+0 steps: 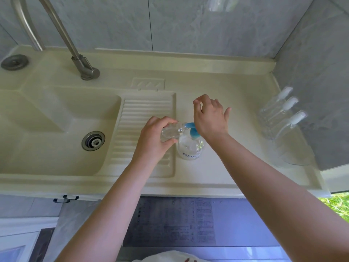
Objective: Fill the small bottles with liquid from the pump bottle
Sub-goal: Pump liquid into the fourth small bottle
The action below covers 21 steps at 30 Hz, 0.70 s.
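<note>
Only clear plastic small bottle [171,131], blue-topped pump bottle [190,146]

Light: soft daylight is filling the scene evenly.
Shadows: staying faint.
Edges: wide-angle lens is bending the counter [207,186] outward from the hands.

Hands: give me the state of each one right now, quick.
Left hand: grips a small clear bottle, its mouth held at the blue nozzle of the pump bottle.
Right hand: open, heel over the pump head, holding nothing.
</note>
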### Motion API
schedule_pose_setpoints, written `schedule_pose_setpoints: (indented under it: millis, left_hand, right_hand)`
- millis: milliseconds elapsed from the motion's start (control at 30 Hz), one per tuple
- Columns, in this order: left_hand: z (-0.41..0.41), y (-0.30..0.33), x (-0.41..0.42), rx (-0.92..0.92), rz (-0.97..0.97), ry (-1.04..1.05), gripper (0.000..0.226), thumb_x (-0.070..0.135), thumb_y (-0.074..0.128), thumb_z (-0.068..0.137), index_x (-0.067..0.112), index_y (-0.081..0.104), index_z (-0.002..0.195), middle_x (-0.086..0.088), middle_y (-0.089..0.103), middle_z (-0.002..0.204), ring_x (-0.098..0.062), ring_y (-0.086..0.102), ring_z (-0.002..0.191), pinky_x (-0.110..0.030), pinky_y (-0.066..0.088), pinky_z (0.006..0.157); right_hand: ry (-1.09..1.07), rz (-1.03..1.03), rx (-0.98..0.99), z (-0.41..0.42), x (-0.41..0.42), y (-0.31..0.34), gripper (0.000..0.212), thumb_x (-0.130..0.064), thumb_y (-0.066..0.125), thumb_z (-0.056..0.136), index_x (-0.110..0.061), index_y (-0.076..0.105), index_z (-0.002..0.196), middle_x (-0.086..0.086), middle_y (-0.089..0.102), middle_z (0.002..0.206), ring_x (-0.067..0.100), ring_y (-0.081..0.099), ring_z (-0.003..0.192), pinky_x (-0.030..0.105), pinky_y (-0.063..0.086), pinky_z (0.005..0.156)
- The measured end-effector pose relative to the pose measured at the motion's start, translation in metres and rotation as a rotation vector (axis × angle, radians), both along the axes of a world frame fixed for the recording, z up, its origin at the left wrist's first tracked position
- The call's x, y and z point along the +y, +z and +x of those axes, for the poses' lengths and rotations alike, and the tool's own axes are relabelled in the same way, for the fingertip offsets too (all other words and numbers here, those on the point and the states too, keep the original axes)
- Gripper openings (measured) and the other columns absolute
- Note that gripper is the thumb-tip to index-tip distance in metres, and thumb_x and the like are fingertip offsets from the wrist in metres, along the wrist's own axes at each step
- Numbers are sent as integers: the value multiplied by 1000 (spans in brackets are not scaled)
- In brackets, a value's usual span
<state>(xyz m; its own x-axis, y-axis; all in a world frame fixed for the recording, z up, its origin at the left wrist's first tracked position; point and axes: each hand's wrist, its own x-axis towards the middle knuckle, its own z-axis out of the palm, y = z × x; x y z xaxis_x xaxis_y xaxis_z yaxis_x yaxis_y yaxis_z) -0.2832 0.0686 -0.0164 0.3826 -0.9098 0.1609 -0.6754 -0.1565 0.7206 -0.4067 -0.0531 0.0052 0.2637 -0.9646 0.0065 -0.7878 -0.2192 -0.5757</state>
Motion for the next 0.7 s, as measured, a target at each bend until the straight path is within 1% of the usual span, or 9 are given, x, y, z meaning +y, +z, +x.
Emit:
schedule_pose_setpoints:
  millis: [67, 200, 233, 300, 433, 567, 700]
  left_hand:
    - [-1, -1, -1, 2, 0, 2, 48, 12, 84, 68, 28, 67, 110, 4, 55, 99, -6, 54, 92, -2, 32, 82]
    - [-3, -4, 0, 17, 1, 1, 48, 11, 83, 68, 28, 67, 110, 7, 52, 100, 5, 50, 89, -1, 31, 84]
    - [-3, -5, 0, 22, 1, 4, 48, 10, 83, 69, 28, 67, 110, 7, 52, 99, 4, 50, 89, 0, 31, 83]
    - [-4, -4, 1, 23, 5, 8, 48, 10, 82, 69, 28, 67, 111, 5, 53, 100, -2, 52, 91, -1, 31, 83]
    - [-3, -1, 1, 12, -2, 14, 48, 11, 83, 69, 28, 67, 111, 4, 54, 100, -8, 54, 92, -1, 31, 82]
    - [-1, -1, 1, 5, -1, 10, 48, 12, 83, 69, 28, 67, 111, 4, 53, 100, -8, 54, 93, -2, 31, 82]
    - [-2, -3, 0, 14, -3, 12, 48, 12, 83, 69, 29, 67, 111, 6, 53, 99, -1, 51, 90, -1, 31, 83]
  right_hand:
    - [22, 15, 53, -1, 1, -4, 34, -27, 24, 101, -24, 55, 116, -1, 61, 121, 30, 35, 139, 61, 7, 117]
    - [48, -2, 100, 0, 5, -8, 33, -23, 25, 101, -27, 53, 118, -4, 56, 131, 30, 27, 145, 58, 5, 119]
    - [48, 2, 97, 1, 4, -8, 33, -24, 25, 101, -27, 53, 118, -4, 55, 133, 30, 26, 145, 58, 4, 119]
    - [41, 16, 79, -1, 2, -7, 30, -28, 26, 103, -28, 52, 117, -3, 54, 134, 30, 26, 145, 59, 3, 119]
    - [17, -2, 8, -2, 0, 2, 28, -33, 30, 103, -28, 54, 116, -1, 56, 130, 29, 32, 142, 59, 4, 118]
    - [44, -39, 32, -3, 0, 2, 28, -30, 31, 103, -27, 54, 118, -2, 57, 128, 30, 33, 140, 61, 4, 117]
    - [96, -111, 140, -1, 4, -7, 33, -23, 27, 102, -26, 53, 123, -6, 55, 134, 33, 25, 146, 59, 2, 119]
